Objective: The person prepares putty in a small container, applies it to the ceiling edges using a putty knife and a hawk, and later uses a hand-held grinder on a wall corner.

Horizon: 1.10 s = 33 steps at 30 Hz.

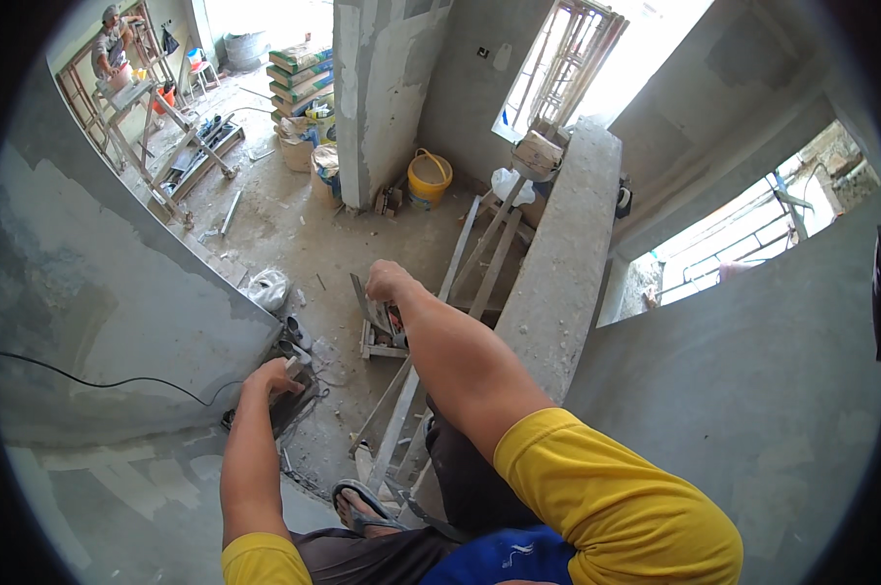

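Note:
My right hand (390,280) is raised near the middle, fingers closed around a grey flat tool (366,304) that hangs downward, seemingly a trowel or scraper. Behind it is a small wooden crate (372,349) with tools. My left hand (271,377) is lower left, fingers curled on a pale handle-like piece (293,366) above a dark, flat object (296,405) that I cannot make out clearly. A black cable (148,380) runs along the plastered wall beside it. My sandalled foot (357,505) shows low in the middle, near long metal and wooden bars (401,429).
A long concrete-dusted board (572,234) lies at right. Shoes (297,331), a plastic bag (267,290), a yellow bucket (428,183) and stacked sacks (300,73) are on the floor beyond. A person (112,54) stands by wooden trestles (133,102) at upper left. Windows (723,253) open on the right.

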Available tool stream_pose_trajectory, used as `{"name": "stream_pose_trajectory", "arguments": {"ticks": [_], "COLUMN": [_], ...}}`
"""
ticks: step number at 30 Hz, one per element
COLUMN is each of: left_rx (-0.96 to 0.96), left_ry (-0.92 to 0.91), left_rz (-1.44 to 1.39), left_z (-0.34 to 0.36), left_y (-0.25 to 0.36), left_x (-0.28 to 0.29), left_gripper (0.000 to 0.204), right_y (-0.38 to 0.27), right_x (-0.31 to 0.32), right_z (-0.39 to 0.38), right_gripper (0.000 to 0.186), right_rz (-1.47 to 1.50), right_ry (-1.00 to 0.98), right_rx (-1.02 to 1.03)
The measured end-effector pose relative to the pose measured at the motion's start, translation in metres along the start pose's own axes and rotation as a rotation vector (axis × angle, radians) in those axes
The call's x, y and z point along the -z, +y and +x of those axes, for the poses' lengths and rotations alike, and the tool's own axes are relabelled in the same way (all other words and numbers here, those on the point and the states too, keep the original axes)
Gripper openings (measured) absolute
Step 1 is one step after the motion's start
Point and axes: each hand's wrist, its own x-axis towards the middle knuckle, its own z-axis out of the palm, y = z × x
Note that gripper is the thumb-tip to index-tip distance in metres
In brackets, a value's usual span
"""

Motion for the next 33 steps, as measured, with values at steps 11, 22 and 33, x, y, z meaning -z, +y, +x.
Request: {"name": "stream_pose_trajectory", "arguments": {"ticks": [11, 22, 33], "left_rx": [0.004, 0.016, -0.009], "left_ry": [0.004, -0.017, -0.012], "left_rz": [0.011, 0.024, 0.02], "left_z": [0.006, 0.009, 0.012], "left_y": [-0.005, -0.004, -0.006], "left_x": [-0.001, -0.002, -0.002], "left_gripper": [0.066, 0.066, 0.065], "right_y": [-0.001, -0.002, -0.003], "right_x": [-0.004, -0.003, -0.004], "right_z": [0.006, 0.004, 0.002], "right_gripper": [0.034, 0.034, 0.034], "right_rz": [-0.004, -0.011, -0.012], "right_ry": [0.013, 0.007, 0.008], "right_rx": [-0.009, -0.003, 0.019]}}
